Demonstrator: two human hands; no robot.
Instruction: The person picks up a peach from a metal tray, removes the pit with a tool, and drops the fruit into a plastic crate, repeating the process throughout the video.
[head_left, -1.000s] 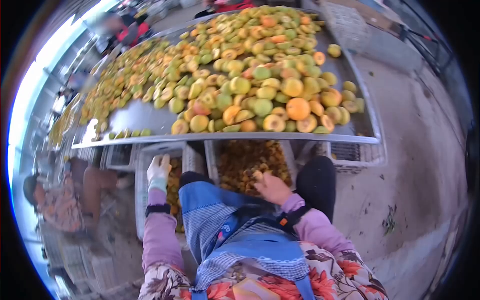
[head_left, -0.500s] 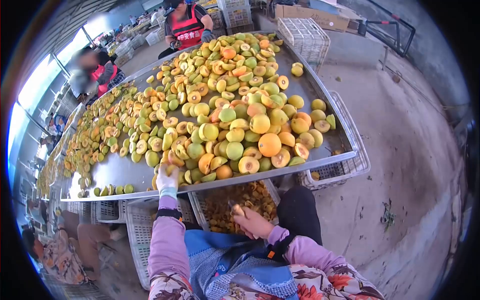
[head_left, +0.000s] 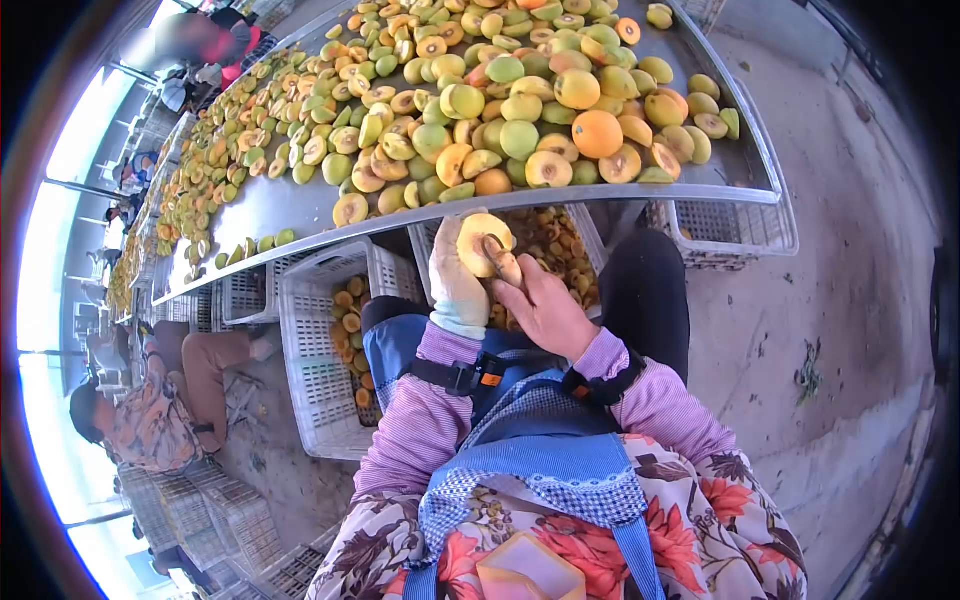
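Note:
A halved fruit (head_left: 478, 243) with its cut face up is held in my left hand (head_left: 455, 283), which wears a pale glove. My bare right hand (head_left: 548, 308) grips a small tool (head_left: 495, 254) with a light handle, its dark curved end against the middle of the cut face. Both hands are over my lap, just below the near edge of the metal table (head_left: 460, 207). Many halved and whole fruits (head_left: 597, 134), yellow, green and orange, are heaped on that table. Under the edge, behind my hands, a crate holds brownish fruit pieces (head_left: 560, 245).
A white crate (head_left: 300, 345) with fruit halves stands at my left knee. Another crate (head_left: 745, 228) sits under the table's right corner. A seated person (head_left: 150, 425) is at the left, and a person in red (head_left: 215, 45) is beyond the table.
My left hand has come back from the table edge with a fruit half. My right hand has brought the tool up to it. The view has tilted down.

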